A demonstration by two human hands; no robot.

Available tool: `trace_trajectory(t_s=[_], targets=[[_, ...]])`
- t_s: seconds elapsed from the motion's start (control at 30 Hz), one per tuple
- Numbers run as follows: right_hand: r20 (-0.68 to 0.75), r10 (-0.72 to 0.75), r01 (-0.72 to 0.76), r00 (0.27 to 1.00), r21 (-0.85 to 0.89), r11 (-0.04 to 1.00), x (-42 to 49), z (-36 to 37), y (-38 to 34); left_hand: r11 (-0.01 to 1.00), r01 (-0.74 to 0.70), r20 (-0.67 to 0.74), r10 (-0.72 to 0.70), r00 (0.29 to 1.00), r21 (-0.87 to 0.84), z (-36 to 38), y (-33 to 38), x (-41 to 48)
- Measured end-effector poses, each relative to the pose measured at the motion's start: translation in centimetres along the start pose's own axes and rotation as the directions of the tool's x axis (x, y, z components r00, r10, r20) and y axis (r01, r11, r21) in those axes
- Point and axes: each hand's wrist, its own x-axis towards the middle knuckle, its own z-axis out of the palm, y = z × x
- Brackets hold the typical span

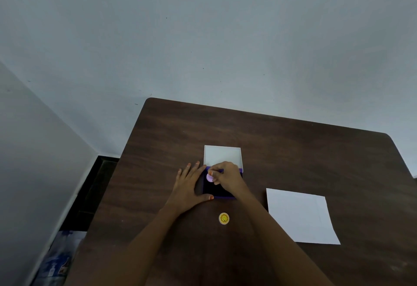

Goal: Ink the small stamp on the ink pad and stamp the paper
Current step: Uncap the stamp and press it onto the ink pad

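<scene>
An open ink pad [216, 190] with a dark purple inking surface lies in the middle of the brown table [293, 150]; its white lid [222, 155] stands open behind it. My right hand [228, 176] pinches a small pale purple stamp [209, 178] and holds it down on the pad's far left part. My left hand [189, 184] rests flat on the table against the pad's left side, fingers spread, thumb along its near edge. A white sheet of paper [301, 215] lies to the right of the pad.
A small round yellow stamp cap with a smiley face [223, 218] lies on the table in front of the pad, between my forearms. The table's left edge drops to a dark floor; a plastic-wrapped bundle [58, 261] sits down there by the wall.
</scene>
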Motion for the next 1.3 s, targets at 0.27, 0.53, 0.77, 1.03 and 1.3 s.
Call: trace_trajectory(t_s=[0.27,0.53,0.77,1.03,1.3], targets=[[0.005,0.022,-0.022,1.0,-0.021,1.0,0.3,0.2,-0.6,1.0,0.006,0.003,-0.006,1.0,-0.015,0.3,-0.4,0.1],[0.038,0.19,-0.193,0.981,0.093,0.977,0.9,-0.2,-0.9,1.0,0.008,-0.003,-0.008,1.0,-0.022,0.4,-0.5,0.2],[0.14,0.347,-0.365,0.927,0.138,0.921,2.0,-0.7,-0.9,0.999,0.016,-0.006,-0.016,1.0,-0.039,0.5,-0.6,0.4],[0.148,0.336,-0.36,0.93,0.189,0.914,2.6,-0.5,-0.1,0.999,0.01,-0.039,-0.012,0.999,-0.054,0.8,-0.8,0.3],[0.103,0.278,-0.292,0.955,0.175,0.94,2.2,-0.3,-0.1,0.999,0.015,-0.032,-0.016,0.999,-0.048,0.9,-1.0,0.4]])
